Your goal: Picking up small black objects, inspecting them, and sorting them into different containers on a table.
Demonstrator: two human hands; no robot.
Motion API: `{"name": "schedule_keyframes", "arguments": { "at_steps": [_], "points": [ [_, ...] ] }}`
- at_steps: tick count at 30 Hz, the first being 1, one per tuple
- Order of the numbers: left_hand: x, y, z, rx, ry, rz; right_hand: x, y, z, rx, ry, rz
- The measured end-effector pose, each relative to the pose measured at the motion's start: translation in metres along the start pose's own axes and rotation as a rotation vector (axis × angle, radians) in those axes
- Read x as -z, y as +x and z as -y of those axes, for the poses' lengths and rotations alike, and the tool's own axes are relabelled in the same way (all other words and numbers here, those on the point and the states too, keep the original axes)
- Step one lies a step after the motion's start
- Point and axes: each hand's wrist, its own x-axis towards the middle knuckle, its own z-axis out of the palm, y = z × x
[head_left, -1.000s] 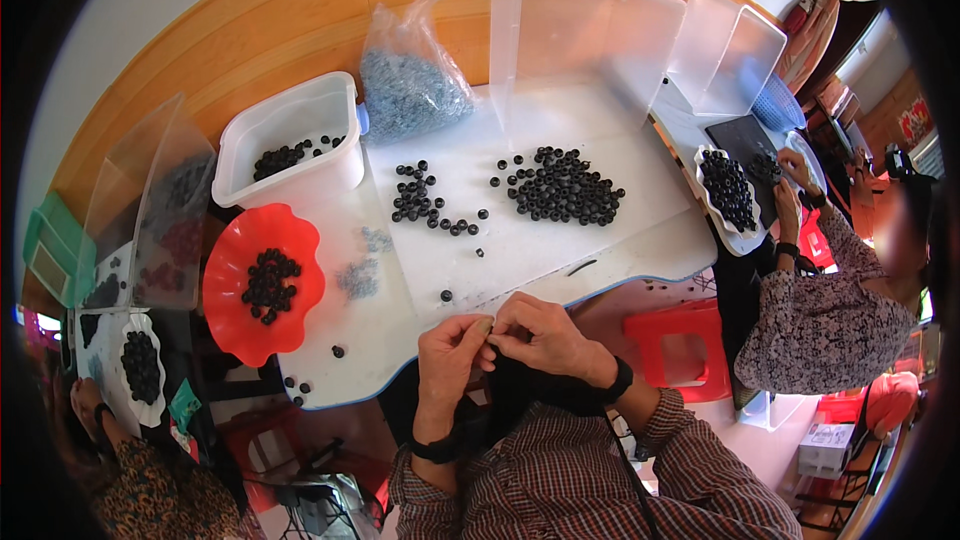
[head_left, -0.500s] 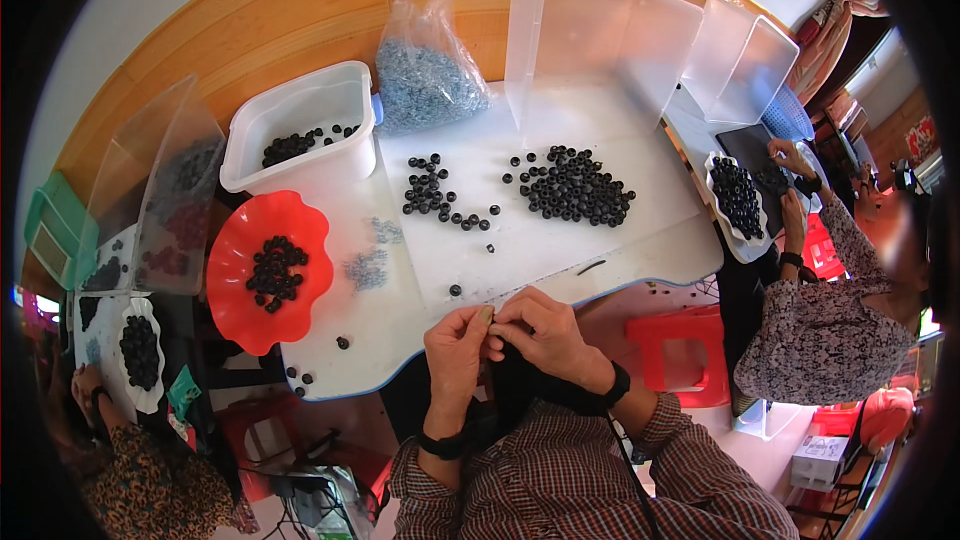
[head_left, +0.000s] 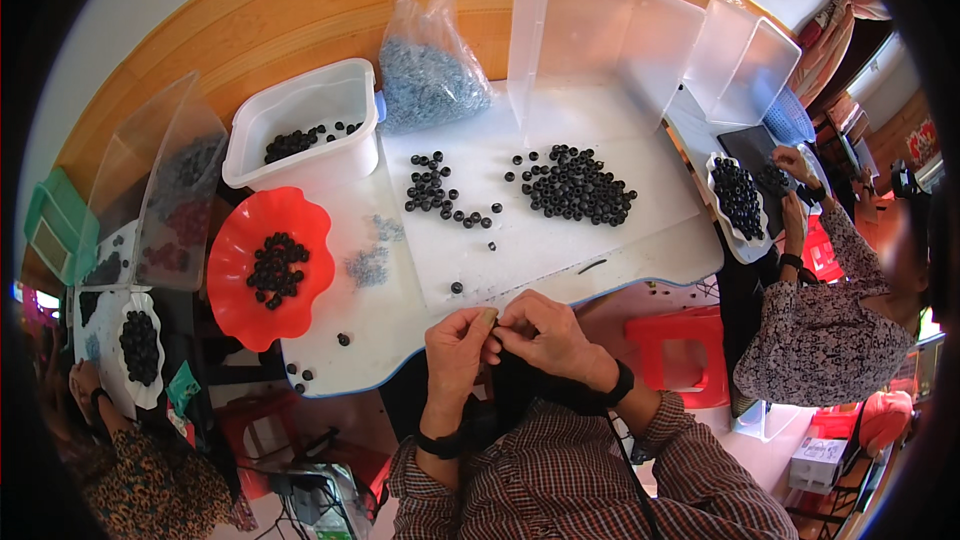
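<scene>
My left hand (head_left: pixel 458 352) and my right hand (head_left: pixel 547 336) meet at the table's near edge, fingertips pinched together. Whatever lies between them is mostly hidden; only a small dark bit shows at the right fingertips. Beyond my hands, a single small black round part (head_left: pixel 457 288) rests on the white table. Farther off lie a dense pile of these black parts (head_left: pixel 578 186) and a looser cluster (head_left: pixel 428 185) to its left. At the left, a red wavy-rimmed bowl (head_left: pixel 228 285) holds more black parts. Tiny clear-blue pieces (head_left: pixel 367 265) are scattered beside the bowl.
A white bin (head_left: pixel 300 168) with black parts and a bag of bluish pieces (head_left: pixel 430 80) stand at the back. Clear plastic bins (head_left: pixel 610 50) rise behind the pile. Co-workers sit at both sides. A red stool (head_left: pixel 680 355) is at the right.
My hands stay pinched together in nearly the same place, with slight finger movement. The view has shifted a little; the parts on the table look unchanged.
</scene>
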Motion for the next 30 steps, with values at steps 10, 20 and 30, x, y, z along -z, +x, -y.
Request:
{"name": "schedule_keyframes", "arguments": {
  "at_steps": [10,20,30],
  "points": [
    [-0.002,-0.001,0.002,0.023,-0.150,0.079,0.017,0.006,-0.008,-0.248,0.241,0.196],
    [-0.004,0.000,0.007,-0.002,-0.130,0.058,0.011,0.003,-0.006,-0.129,0.101,0.122],
    [-0.002,0.001,0.011,-0.009,-0.085,-0.005,0.006,0.004,-0.001,-0.111,0.089,0.133]
  ]
}}
